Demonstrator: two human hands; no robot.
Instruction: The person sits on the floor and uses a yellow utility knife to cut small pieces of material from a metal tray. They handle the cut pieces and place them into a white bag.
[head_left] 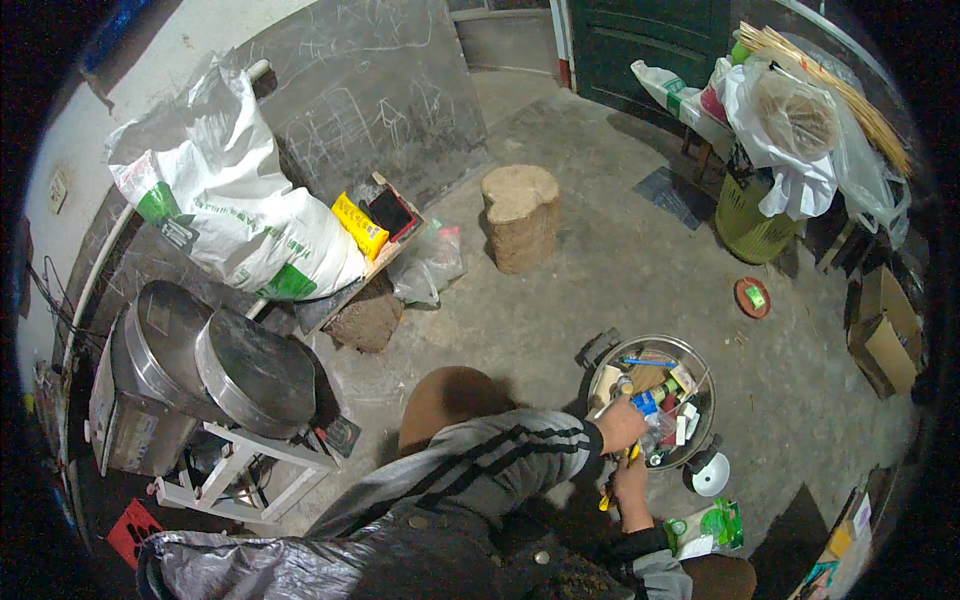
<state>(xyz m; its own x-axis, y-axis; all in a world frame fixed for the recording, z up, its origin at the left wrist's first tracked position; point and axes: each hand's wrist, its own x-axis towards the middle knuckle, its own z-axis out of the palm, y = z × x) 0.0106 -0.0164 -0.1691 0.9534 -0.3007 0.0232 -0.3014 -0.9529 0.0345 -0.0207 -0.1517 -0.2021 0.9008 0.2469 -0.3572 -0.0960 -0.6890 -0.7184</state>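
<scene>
Around the steel pot on the floor I see one white disc just beside it, one green packet nearer the wearer, one reddish dish beyond to the right, one wooden stump beyond to the left, and two round pans far left. My left hand blocks part of the pot's contents — whether its fingers grip, I can't tell. My right hand, at the near rim, has its fingers closed round one yellow item.

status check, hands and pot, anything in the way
Left hand over cluttered metal pot, beside blue item. Right hand at near rim, by yellow item. Green-and-white packet near right wrist, not blocking.
</scene>
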